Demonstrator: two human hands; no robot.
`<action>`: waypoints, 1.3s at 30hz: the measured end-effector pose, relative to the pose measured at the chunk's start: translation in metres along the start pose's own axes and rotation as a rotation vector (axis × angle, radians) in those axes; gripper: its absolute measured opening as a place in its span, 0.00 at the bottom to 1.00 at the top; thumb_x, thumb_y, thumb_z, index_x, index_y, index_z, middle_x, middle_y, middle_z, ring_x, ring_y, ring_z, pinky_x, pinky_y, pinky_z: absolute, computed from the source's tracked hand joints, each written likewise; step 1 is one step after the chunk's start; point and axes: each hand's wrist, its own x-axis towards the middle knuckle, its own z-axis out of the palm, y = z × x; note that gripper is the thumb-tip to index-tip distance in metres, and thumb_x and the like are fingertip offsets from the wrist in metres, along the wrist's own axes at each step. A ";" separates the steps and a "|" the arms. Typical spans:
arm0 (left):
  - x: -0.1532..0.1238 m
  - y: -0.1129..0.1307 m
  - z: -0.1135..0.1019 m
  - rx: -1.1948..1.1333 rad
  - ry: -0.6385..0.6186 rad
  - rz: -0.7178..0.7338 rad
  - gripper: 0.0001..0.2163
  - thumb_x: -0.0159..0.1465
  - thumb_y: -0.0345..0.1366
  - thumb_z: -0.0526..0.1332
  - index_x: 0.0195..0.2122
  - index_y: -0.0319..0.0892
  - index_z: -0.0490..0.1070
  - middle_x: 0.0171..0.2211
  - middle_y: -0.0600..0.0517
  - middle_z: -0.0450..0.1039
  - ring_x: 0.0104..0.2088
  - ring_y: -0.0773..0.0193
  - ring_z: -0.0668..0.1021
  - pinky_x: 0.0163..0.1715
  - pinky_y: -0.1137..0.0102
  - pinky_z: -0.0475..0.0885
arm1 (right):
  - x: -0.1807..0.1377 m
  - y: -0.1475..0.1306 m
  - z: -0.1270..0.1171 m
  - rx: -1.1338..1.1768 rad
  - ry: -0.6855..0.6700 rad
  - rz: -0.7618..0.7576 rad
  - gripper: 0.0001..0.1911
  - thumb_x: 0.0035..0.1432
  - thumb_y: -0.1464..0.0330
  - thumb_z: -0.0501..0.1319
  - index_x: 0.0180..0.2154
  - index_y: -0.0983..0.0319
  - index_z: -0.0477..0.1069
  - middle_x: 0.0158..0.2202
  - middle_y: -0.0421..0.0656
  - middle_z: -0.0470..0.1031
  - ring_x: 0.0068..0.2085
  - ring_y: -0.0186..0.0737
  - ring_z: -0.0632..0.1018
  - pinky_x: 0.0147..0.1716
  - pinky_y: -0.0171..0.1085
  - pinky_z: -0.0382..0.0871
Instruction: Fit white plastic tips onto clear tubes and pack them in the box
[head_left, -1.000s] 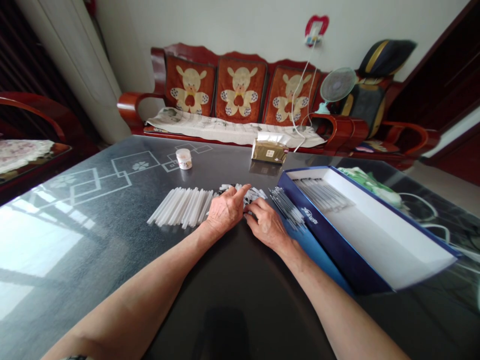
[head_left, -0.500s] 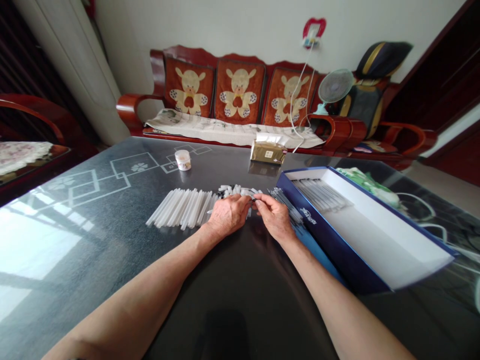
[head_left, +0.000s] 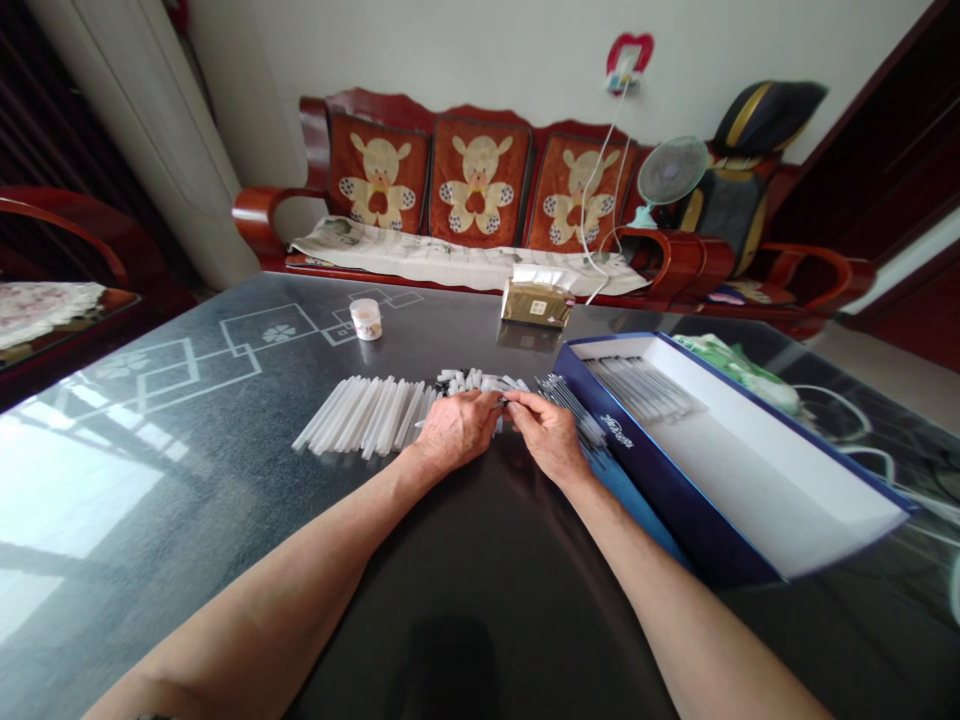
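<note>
My left hand [head_left: 459, 432] is closed around a translucent pen barrel, whose end sticks out on its left side. Fingertip to fingertip with it, my right hand [head_left: 546, 432] pinches a small dark pen part, mostly hidden by the fingers. Left of my hands lies a row of whitish pen barrels [head_left: 364, 415], side by side. Behind them is a heap of small white and black pen pieces [head_left: 472, 379], partly covered by my left hand. Thin pen refills [head_left: 574, 400] lie to the right of my right hand, against the box.
A blue open box [head_left: 750, 490] with a white inside holds finished-looking pens [head_left: 645, 388] at its far end. Farther back stand a small white tub [head_left: 367, 320] and a gold tissue pack [head_left: 536, 303]. A green-white plastic package [head_left: 739, 372] and cables [head_left: 840, 410] lie beyond the box.
The fingertips of both hands have shifted very slightly where they meet. Everything else stays in place.
</note>
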 end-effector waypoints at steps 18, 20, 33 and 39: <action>-0.001 -0.004 0.001 -0.029 0.017 0.096 0.15 0.70 0.39 0.49 0.39 0.40 0.73 0.33 0.48 0.71 0.31 0.64 0.75 0.30 0.72 0.67 | 0.004 -0.005 -0.017 -0.026 -0.138 0.042 0.12 0.54 0.63 0.62 0.39 0.59 0.78 0.33 0.42 0.82 0.34 0.42 0.82 0.38 0.42 0.79; -0.001 -0.005 0.001 -0.026 0.021 0.113 0.15 0.70 0.39 0.48 0.39 0.40 0.73 0.33 0.49 0.71 0.32 0.64 0.75 0.31 0.72 0.68 | 0.003 -0.004 -0.017 -0.044 -0.147 0.039 0.12 0.54 0.62 0.61 0.38 0.59 0.78 0.33 0.42 0.81 0.34 0.42 0.82 0.38 0.42 0.79; -0.003 -0.003 0.003 0.040 -0.003 0.204 0.15 0.70 0.40 0.47 0.39 0.42 0.72 0.34 0.48 0.71 0.36 0.62 0.75 0.32 0.71 0.67 | -0.001 -0.002 -0.012 -0.480 -0.054 -0.197 0.21 0.64 0.57 0.51 0.23 0.57 0.69 0.21 0.42 0.75 0.25 0.41 0.78 0.31 0.39 0.72; -0.002 -0.004 0.006 0.071 0.012 0.196 0.15 0.70 0.39 0.47 0.39 0.42 0.72 0.34 0.48 0.71 0.37 0.61 0.74 0.33 0.70 0.67 | -0.001 0.001 -0.008 -0.405 0.005 -0.032 0.24 0.64 0.54 0.48 0.24 0.58 0.72 0.19 0.43 0.75 0.23 0.41 0.76 0.28 0.39 0.71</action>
